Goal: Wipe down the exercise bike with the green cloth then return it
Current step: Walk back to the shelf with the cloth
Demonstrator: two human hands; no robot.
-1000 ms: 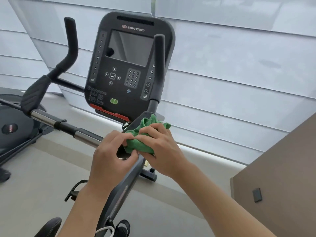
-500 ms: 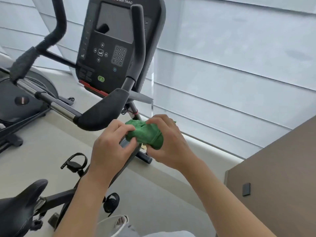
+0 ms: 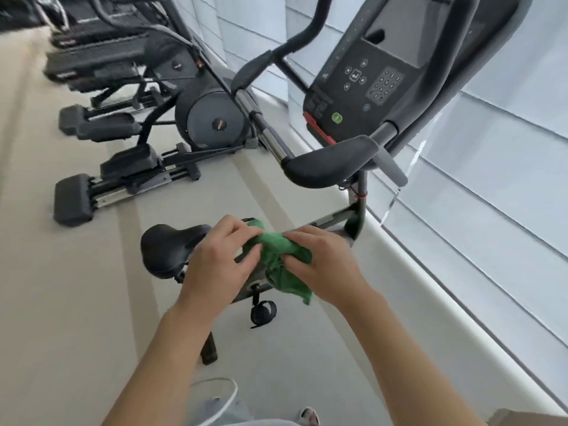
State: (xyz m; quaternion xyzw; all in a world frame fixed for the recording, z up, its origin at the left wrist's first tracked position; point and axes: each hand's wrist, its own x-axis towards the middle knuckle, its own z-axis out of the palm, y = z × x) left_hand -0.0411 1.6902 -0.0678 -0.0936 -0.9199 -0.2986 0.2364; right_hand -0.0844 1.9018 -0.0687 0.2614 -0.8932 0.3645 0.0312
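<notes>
The green cloth (image 3: pixel 281 265) is bunched between both hands above the exercise bike's frame, with a corner hanging down. My left hand (image 3: pixel 219 262) pinches its left side with curled fingers. My right hand (image 3: pixel 325 265) grips its right side. The bike's black saddle (image 3: pixel 167 249) sits just left of my left hand. The console (image 3: pixel 378 75) with screen and keypad rises at the upper right, and the padded right handlebar grip (image 3: pixel 329 162) lies below it, apart from the cloth.
Elliptical trainers (image 3: pixel 159 118) stand in a row on the grey floor to the left and behind. A window with white blinds (image 3: pixel 491 195) runs along the right above a low ledge. A pedal strap (image 3: pixel 262 313) hangs under the frame. My shoe (image 3: pixel 309 416) shows at the bottom.
Both hands carried the cloth off the handlebar grip and down toward the frame near the saddle. My view swung left and down, bringing the saddle and neighbouring machines into sight.
</notes>
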